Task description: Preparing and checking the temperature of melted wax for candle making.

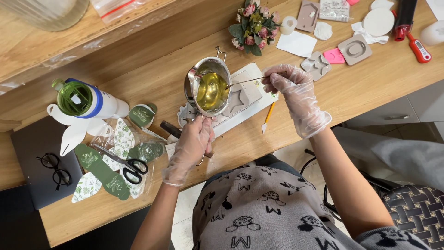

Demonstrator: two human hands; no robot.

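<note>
Your left hand (192, 143) gripped the melting pot (209, 86) by its handle, tilted over the white mould (243, 95); your right-hand fingers (273, 79) pinched the stirring stick (245, 81), mid-stir. Pouring wanted a steady tilt.

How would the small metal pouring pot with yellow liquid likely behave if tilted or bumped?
The metal pot is probably rigid. Its yellow liquid would likely slosh or spill, as the pot is open-topped and already tilted. Held by the left hand alone, it may swing.

— How are the hands set?
— Both gloved. The left hand (193, 141) reaches forward, fingers curled tight in a closed grip.
— And the other?
— The right hand (296, 92) is raised, wrist bent, fingertips pinched together.
</note>
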